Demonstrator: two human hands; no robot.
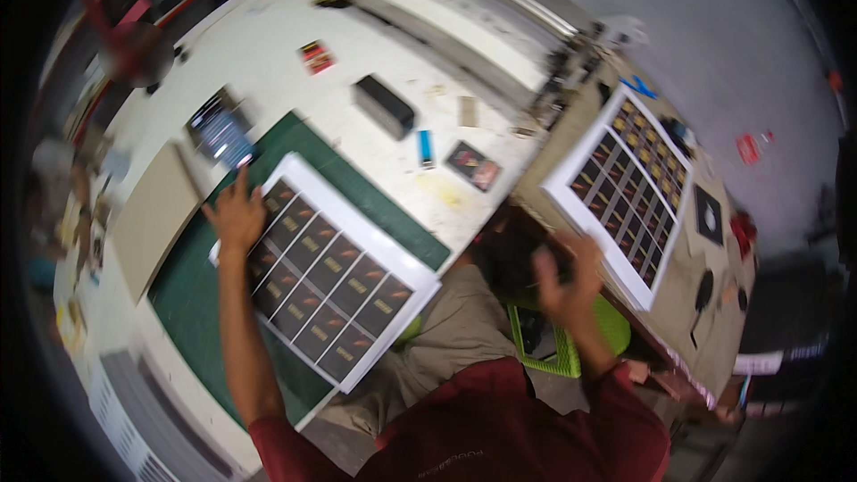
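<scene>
My left hand (236, 214) rests flat, fingers spread, on the far left corner of a white printed sheet (339, 272) that carries rows of dark cards. The sheet lies on a green cutting mat (192, 295) on the white table. My right hand (567, 281) hovers blurred in the air with fingers apart, holding nothing, above a green plastic basket (562, 339). It is near the edge of a second printed sheet (625, 183) of dark cards lying on a side table to the right.
A phone (223, 136) lies beyond the mat. A black box (386, 107), a blue lighter (426, 148), single dark cards (473, 165) and a small red card (316, 56) sit on the white table (268, 62). A beige board (156, 214) lies left of the mat.
</scene>
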